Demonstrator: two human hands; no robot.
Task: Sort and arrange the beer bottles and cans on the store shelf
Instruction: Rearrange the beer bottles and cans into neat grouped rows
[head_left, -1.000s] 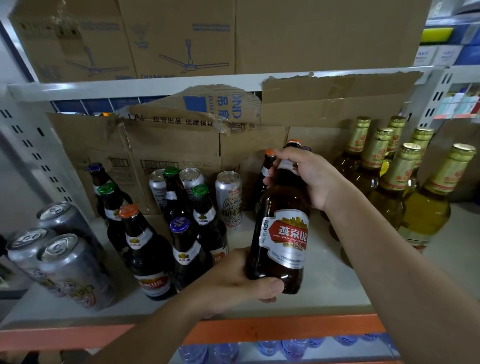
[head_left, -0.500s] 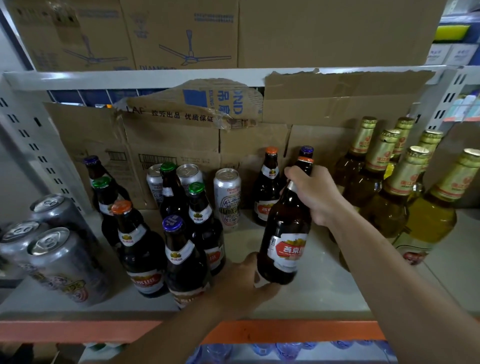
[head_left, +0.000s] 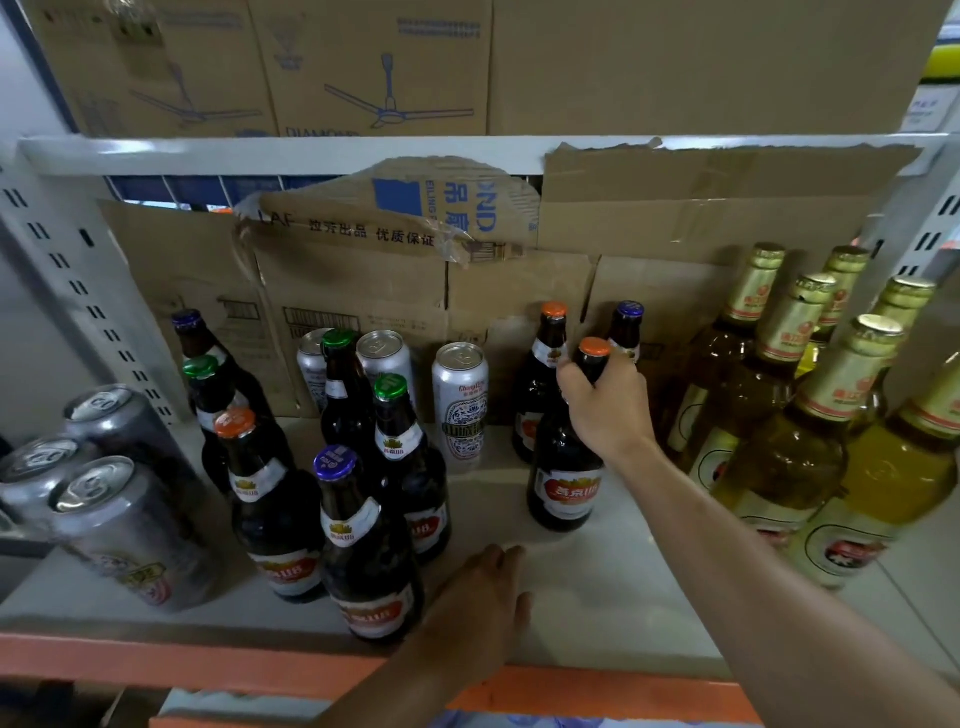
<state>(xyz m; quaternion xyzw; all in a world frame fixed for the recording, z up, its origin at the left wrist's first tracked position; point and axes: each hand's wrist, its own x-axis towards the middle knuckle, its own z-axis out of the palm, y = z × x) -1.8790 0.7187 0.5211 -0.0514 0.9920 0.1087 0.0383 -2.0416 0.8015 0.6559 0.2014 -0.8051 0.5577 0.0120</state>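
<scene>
Lowered, the bottle (head_left: 563, 467) now stands on the shelf (head_left: 597, 587) below my right hand (head_left: 605, 402), gripping its neck; left hand (head_left: 483, 603) released, flat. Heavy, slick glass (breakable): neck hold suits.

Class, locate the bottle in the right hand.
Head view, right of centre on the shelf: the bottle stands before two dark bottles, between the white can and gold-capped bottles.

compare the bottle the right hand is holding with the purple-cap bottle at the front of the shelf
The held bottle has an orange cap; the front bottle a purple one. The right hand grips the held bottle's neck; nothing grips the front bottle. Both stand upright, dark glass with red-and-white labels.
</scene>
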